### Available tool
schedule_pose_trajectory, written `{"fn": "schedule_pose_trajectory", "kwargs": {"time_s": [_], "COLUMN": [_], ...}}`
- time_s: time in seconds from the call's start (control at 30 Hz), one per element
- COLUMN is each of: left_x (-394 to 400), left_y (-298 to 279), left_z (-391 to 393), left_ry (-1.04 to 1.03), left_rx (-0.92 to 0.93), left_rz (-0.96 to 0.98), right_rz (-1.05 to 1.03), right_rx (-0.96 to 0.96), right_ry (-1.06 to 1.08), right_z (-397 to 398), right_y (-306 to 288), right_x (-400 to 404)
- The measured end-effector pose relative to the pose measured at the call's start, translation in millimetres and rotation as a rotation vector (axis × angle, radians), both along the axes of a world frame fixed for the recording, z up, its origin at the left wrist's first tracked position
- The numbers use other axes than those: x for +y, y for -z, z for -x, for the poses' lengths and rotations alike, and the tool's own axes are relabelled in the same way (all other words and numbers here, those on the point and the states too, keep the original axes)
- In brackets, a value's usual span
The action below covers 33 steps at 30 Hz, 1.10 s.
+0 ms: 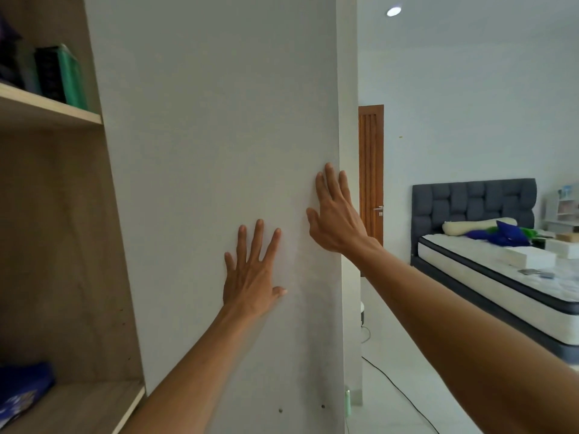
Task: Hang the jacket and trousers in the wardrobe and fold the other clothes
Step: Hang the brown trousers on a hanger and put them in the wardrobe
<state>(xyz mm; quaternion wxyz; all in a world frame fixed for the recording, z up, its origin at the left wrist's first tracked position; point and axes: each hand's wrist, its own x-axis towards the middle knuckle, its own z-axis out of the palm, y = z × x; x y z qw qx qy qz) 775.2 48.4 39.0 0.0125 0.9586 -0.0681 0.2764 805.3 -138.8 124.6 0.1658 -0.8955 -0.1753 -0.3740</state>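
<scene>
Left hand [250, 274] and right hand [333, 211], fingers spread, pressed flat on white wardrobe door [219, 120]. Rigid, smooth, handleless; best pushed near 3 o'clock edge. Folded clothes [22, 393] at 8 o'clock.

Left of the hands: upper shelf [47, 109] holds folded dark and green clothes [59, 76]; lower shelf [78, 402] holds blue fabric [22, 389]. Right: bed [501, 277], white boxes [529, 256].

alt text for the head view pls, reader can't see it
Both hands, left hand and right hand, press flat with straight fingers on a white wardrobe door. Open wooden shelves holding folded clothes sit left; a bed stands at right.
</scene>
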Motion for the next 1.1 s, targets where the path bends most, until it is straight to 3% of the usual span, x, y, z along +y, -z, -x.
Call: {"fn": "schedule_pose_trajectory", "kwargs": {"time_s": [0.57, 0.83, 0.9, 1.1], "left_x": [9.6, 5.8, 3.9, 4.8], "left_y": [6.2, 20.1, 24.7, 31.2], "left_z": [-22.9, -36.7, -41.2, -37.1], "left_ry": [-0.031, -0.112, -0.120, -0.246], "left_rx": [0.052, -0.108, -0.192, -0.348], "left_rz": [-0.057, -0.091, -0.061, 0.083], "right_rz": [0.051, -0.048, -0.056, 0.017], "right_rx": [0.143, -0.022, -0.121, -0.290], "right_ry": [0.035, 0.059, 0.023, -0.366], "right_z": [-28.0, -44.7, -49.0, -55.7], "right_y": [6.7, 18.0, 20.7, 24.3], "right_x": [5.5, 13.2, 18.6, 47.9]}}
